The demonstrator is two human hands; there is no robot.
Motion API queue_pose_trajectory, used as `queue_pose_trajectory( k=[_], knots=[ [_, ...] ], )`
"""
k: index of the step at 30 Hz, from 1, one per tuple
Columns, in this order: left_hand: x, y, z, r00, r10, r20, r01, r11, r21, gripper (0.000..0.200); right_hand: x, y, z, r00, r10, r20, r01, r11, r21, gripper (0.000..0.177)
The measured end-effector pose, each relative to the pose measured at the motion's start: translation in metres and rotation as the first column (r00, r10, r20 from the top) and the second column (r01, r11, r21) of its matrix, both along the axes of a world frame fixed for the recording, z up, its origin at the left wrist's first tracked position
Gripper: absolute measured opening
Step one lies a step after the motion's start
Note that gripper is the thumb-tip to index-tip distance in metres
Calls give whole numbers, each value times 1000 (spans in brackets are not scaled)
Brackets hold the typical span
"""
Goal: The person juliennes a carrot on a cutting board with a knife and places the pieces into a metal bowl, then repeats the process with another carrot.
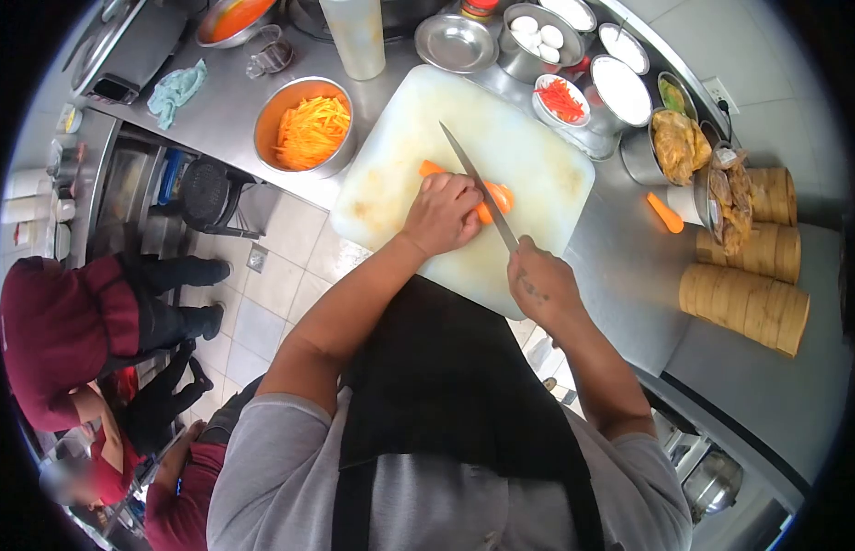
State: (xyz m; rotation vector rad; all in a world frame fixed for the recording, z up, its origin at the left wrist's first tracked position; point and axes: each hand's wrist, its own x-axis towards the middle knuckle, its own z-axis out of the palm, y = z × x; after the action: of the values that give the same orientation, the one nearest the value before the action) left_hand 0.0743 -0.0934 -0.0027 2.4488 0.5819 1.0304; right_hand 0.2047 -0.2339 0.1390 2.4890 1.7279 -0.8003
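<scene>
On the white cutting board (381,193) lies an orange carrot (430,169), partly hidden under my left hand (443,213). The fingers of that hand are curled and pressed down on it. My right hand (540,283) is wrapped round the handle of a long knife (478,182). The blade slants up and left across the board, just right of my left fingers, over the carrot. An orange cut piece (503,198) shows on the blade's right side.
A metal pot (266,138) of orange strips stands left of the board. Behind are a metal plate (457,43), a pot of eggs (540,39) and a bowl of red strips (561,99). Bamboo steamers (744,306) stand right. Co-workers (69,335) are at left.
</scene>
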Motion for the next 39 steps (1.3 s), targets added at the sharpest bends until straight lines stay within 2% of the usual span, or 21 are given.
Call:
queue_pose_trajectory(
  k=[5,6,8,11,14,18,20,24,26,27,28,30,33,39],
  knots=[
    [-2,1,1,1000,-3,-8,3,1000,-20,28,4,-19,16,999,-4,-52,-2,993,-119,20],
    [-2,1,2,1000,-1,-10,1,1000,-24,28,5,-17,0,999,-2,-54,-5,992,-124,20],
    [-1,0,4,1000,0,3,0,1000,-27,30,7,-6,-55,997,35,-69,-28,995,99,22],
    [-2,1,3,1000,-4,3,4,1000,-8,31,-4,25,-79,999,-30,-36,34,993,109,23],
    [0,1,4,1000,5,-7,-5,1000,-2,30,2,25,-69,998,-36,-48,38,998,51,24],
    [-3,0,5,1000,-2,4,2,1000,-13,29,0,12,-32,999,-30,-15,31,998,58,23],
    [-2,1,3,1000,-8,19,8,1000,-8,28,-2,6,-9,999,-34,-15,33,999,-37,23],
    [-2,1,2,1000,1,9,-1,1000,-2,28,3,-12,6,997,-30,-72,24,996,-83,22],
    [-2,1,3,1000,-8,17,8,1000,-12,28,6,-17,-7,994,19,-106,-20,1000,-2,22],
    [-3,0,3,1000,-7,13,8,1000,-17,28,4,-12,-31,994,19,-110,-20,1000,-6,22],
    [-2,0,3,1000,-7,18,7,1000,-20,28,2,1,-65,996,8,-92,-2,998,62,22],
    [-1,2,5,1000,-3,27,3,1000,-15,28,2,20,-85,997,0,-71,9,991,137,22],
    [-2,1,8,1000,4,15,-4,1000,2,26,1,26,-75,999,-47,-22,49,993,111,22],
    [-2,2,5,999,1,49,1,1000,-27,25,-3,7,-8,998,-53,-39,53,999,-6,23]
  ],
)
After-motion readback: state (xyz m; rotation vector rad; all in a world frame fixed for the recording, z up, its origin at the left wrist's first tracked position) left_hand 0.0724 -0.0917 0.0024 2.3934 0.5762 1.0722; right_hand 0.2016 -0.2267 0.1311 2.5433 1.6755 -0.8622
